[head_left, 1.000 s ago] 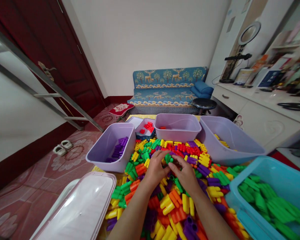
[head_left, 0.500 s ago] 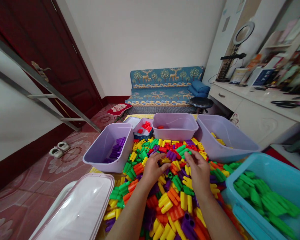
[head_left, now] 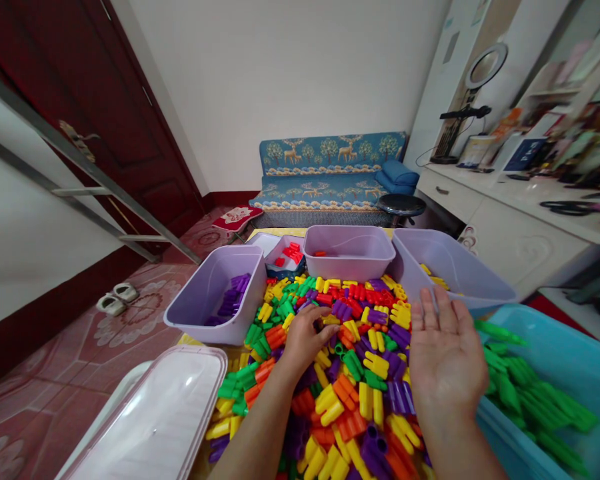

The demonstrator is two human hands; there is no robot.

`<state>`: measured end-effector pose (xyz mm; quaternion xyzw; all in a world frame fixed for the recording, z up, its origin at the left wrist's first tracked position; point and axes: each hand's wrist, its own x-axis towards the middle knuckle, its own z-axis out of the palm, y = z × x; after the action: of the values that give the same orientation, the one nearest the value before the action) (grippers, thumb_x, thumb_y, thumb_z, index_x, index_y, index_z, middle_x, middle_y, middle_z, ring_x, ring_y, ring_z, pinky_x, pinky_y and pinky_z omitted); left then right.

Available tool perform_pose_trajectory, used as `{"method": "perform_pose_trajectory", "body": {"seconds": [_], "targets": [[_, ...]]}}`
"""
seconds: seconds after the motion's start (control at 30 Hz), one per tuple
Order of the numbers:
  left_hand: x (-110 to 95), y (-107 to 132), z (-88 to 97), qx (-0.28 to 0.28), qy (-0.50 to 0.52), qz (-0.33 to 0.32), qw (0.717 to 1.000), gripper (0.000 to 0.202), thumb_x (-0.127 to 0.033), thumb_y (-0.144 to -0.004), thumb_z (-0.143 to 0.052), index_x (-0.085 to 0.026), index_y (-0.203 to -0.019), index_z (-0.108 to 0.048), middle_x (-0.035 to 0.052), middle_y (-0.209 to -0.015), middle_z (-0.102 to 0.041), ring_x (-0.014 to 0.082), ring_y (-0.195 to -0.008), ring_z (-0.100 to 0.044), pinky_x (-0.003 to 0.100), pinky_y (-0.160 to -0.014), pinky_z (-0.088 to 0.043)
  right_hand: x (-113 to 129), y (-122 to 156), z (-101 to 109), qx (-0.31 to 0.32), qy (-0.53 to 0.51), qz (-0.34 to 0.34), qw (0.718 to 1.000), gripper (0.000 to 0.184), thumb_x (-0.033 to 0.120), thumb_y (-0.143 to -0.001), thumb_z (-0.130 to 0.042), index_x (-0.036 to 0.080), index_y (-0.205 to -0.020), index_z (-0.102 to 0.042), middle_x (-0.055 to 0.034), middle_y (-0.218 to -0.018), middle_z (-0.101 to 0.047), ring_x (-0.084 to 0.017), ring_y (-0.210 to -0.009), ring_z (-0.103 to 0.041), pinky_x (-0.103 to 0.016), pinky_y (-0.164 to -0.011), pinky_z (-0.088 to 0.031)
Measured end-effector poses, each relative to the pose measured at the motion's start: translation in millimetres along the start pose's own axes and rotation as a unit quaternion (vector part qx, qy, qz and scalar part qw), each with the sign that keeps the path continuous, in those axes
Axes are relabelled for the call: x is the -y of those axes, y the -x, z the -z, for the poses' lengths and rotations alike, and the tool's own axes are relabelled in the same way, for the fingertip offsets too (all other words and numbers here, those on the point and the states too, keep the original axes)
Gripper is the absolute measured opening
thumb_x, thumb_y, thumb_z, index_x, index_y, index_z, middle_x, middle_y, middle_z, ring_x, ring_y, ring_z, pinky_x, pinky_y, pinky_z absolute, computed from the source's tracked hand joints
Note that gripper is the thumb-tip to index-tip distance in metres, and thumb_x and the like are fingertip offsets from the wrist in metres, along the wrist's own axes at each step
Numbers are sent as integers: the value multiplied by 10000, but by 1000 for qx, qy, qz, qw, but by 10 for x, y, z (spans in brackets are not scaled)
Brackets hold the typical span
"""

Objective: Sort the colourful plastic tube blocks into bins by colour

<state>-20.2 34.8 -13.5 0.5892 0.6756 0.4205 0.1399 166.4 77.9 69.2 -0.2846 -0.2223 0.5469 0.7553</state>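
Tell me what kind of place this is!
It looks like a room in someone's home, maybe a living room. There's a blue sofa with deer on it, a white cabinet with a ring light, and white slippers on the tiled floor.

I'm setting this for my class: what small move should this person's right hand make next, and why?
Probably reach down to the pile of plastic pieces and pick up a green piece. The right hand is open and appears empty, and it hangs by the blue bin, which seems to hold only green pieces.
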Motion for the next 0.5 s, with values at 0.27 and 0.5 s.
{"method": "perform_pose_trajectory", "body": {"seconds": [0.27,0.5], "targets": [[-9,2,-7,-1,18,-2,1000,252,-288,-817,-640,-202,-1048,-691,53,-895,-672,167,-755,-611,267,-683,-470,-679,-308,353,273,426,11,863,360,345,-743,-614,186,-1066,-625,-108,-1094,-671,-241,-1012,-629,-432,-895,-487],[15,11,-24,-30,28,1,999,350,-200,-803,-605,-200,-1153,-622,51,-950,-645,160,-771,-606,277,-714,-486,-927,-139,263,446,539,37,713,407,225,-768,-546,198,-1166,-624,-97,-1222,-626,-240,-1149,-569,-460,-1041,-390]]}}
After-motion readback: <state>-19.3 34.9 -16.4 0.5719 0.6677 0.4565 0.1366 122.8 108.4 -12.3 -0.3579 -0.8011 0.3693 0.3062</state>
